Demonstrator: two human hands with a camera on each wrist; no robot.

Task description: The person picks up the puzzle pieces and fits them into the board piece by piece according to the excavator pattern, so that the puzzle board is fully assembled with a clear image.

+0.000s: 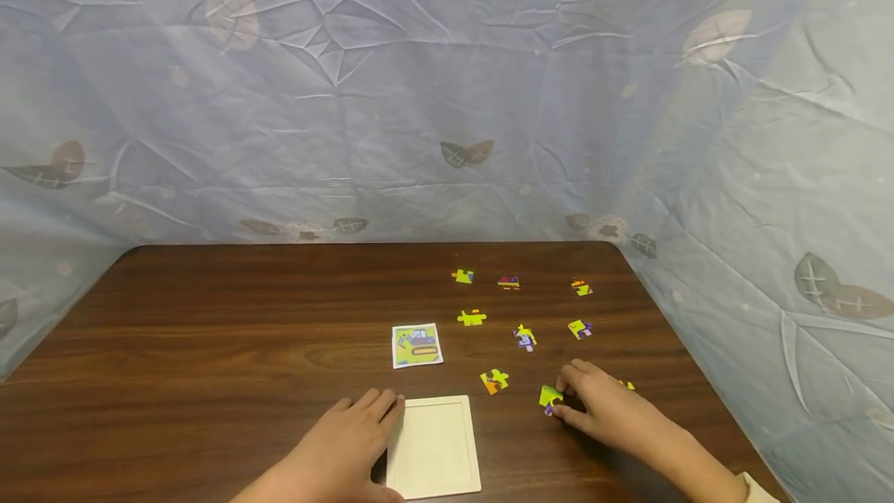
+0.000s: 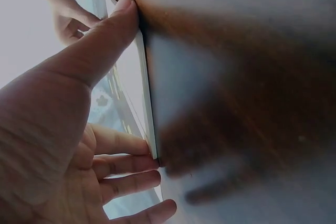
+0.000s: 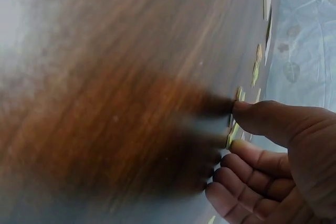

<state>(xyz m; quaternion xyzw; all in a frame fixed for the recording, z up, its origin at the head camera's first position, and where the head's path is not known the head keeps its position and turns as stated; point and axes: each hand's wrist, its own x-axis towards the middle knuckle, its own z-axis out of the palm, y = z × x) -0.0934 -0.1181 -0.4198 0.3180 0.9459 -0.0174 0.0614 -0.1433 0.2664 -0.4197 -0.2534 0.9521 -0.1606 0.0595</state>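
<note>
A pale, square puzzle board (image 1: 433, 449) with a raised rim lies flat on the table's near side. My left hand (image 1: 349, 445) holds it along the left side; in the left wrist view the thumb (image 2: 123, 11) is at one corner and the fingertips (image 2: 144, 148) reach the other. To the right, a green and purple jigsaw piece (image 1: 549, 396) lies at my right hand (image 1: 615, 410), which pinches it by its edges between thumb (image 3: 252, 113) and index finger. The other fingers of that hand are curled, their tips near the tabletop.
Several loose jigsaw pieces (image 1: 494, 381) are spread over the right part of the brown table (image 1: 209, 363), one partly behind my right hand. Beyond the board lies a picture card (image 1: 417, 345) showing an excavator. Blue-grey leaf-patterned cloth (image 1: 391, 123) hangs around the table.
</note>
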